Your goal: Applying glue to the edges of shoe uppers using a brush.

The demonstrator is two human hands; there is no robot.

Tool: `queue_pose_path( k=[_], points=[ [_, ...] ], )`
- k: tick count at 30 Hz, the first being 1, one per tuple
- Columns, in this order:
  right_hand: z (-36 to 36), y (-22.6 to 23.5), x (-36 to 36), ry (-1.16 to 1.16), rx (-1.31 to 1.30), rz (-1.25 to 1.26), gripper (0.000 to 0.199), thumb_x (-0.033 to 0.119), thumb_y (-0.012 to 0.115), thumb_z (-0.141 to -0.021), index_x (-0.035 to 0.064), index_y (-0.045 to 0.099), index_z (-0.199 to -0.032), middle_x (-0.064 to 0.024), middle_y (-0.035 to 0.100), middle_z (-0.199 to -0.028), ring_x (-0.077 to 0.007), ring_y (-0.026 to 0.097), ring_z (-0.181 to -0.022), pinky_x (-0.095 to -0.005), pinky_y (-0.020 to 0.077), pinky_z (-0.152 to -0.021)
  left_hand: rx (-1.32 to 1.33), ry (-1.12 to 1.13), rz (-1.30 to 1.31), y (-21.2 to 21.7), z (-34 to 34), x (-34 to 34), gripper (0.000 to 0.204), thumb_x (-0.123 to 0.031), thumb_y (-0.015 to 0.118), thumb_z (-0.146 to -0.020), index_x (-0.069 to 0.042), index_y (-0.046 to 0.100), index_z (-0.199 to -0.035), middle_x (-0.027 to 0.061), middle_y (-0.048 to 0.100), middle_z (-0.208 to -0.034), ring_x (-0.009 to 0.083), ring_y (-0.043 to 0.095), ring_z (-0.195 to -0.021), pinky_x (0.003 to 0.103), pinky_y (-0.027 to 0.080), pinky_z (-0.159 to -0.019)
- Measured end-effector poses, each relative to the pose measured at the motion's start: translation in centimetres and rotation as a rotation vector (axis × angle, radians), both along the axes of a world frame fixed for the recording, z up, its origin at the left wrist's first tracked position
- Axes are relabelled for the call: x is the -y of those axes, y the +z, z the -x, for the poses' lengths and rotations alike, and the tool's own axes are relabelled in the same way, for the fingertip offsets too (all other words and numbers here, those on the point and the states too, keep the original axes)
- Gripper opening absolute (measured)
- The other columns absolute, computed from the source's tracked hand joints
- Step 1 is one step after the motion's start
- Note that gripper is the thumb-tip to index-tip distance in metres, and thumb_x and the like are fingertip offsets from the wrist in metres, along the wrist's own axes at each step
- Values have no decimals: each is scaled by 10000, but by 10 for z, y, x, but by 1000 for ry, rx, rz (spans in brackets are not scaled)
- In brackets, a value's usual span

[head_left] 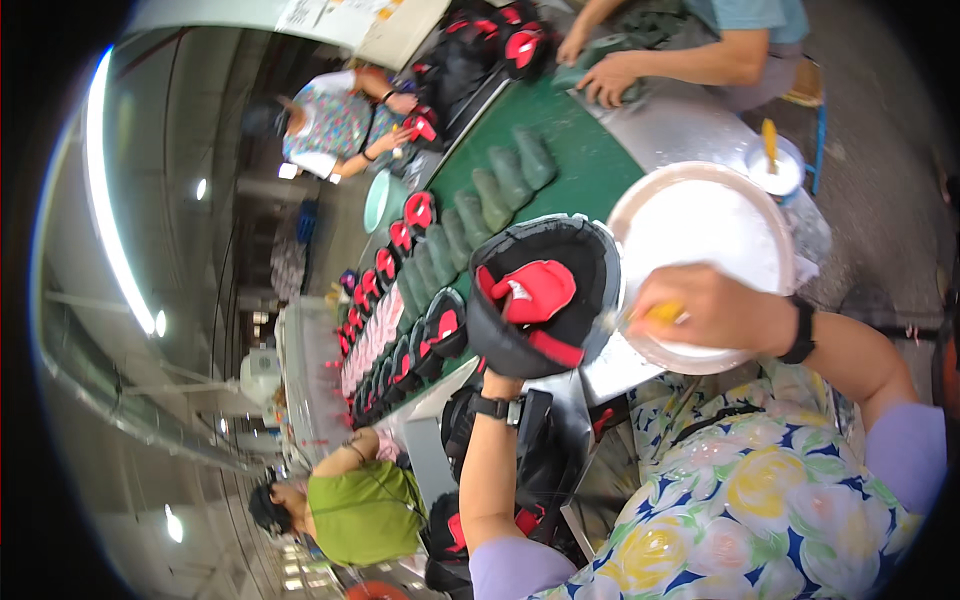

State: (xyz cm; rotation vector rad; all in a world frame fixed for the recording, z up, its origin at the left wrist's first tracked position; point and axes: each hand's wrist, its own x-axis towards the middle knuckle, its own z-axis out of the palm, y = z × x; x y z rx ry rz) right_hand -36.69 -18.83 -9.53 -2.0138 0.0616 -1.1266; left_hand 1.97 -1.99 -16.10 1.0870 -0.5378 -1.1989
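Note:
My left hand [502, 386] holds up a black shoe upper [500, 335] from below, most of its fingers hidden behind it. The upper's opening faces me and shows a red lining and a red tongue [541, 291]. My right hand [700, 308], slightly blurred, is closed round a brush with a yellow handle [667, 313]. The brush's tip is at the right edge of the upper; whether it touches is hard to make out. Under my right hand stands a wide pale basin [632, 197] of white liquid.
A green conveyor belt [590, 140] carries rows of grey-green shoe lasts [510, 178] and black-and-red uppers [445, 322]. A white tub [787, 180] holds another yellow-handled brush [769, 146]. More black uppers [530, 425] lie below my left forearm. Co-workers are at the far right, far left and lower left.

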Motion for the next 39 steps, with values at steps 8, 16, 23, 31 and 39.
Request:
queue_pose_path(
  k=[8, 16, 23, 31, 39],
  points=[
    [27, -7, 29, -324, -190, -260, 95, 12, 692, -831, 18, 601, -857, -59, 644, -792, -138, 617, -720, -268, 477, -659, 1073, 328, -161, -99, -175, -43, 412, -97, 582, -926, -86, 493, -1328, 116, 639, -1220, 279, 600, -1156, 454, 556, -865],
    [20, -44, 45, -434, -436, -546, 47, 34, 625, -887, 20, 586, -865, -50, 628, -820, -102, 596, -720, -237, 467, -650, 553, 893, -34, -198, -245, 17, 797, 23, 659, -821, -120, 259, -1496, 175, 487, -1381, 353, 543, -1215, 485, 513, -973],
    [16, -61, 62, -461, -555, -506, 106, 96, 561, -977, 17, 543, -909, -69, 598, -905, -96, 562, -731, -222, 464, -661, 1584, -77, -1202, -109, -278, -15, 596, -249, 744, -737, -81, 538, -1271, 221, 625, -1229, 389, 592, -1160, 437, 500, -973],
    [17, -66, 78, -325, -536, -421, 101, 107, 539, -1000, 19, 548, -953, -72, 595, -909, -92, 559, -727, -221, 462, -660, 1212, 84, -645, 60, -186, -88, 497, -194, 762, -808, -40, 604, -1254, 175, 692, -1101, 271, 670, -1039, 373, 517, -896],
    [30, -47, 33, -196, -416, -473, 97, 112, 571, -975, 26, 554, -933, -58, 615, -899, -86, 583, -734, -216, 480, -662, 1985, 98, -1266, -32, -56, -160, 649, -421, 750, -683, -177, 614, -1268, 162, 573, -1301, 365, 494, -1252, 574, 359, -1036]
  ],
)
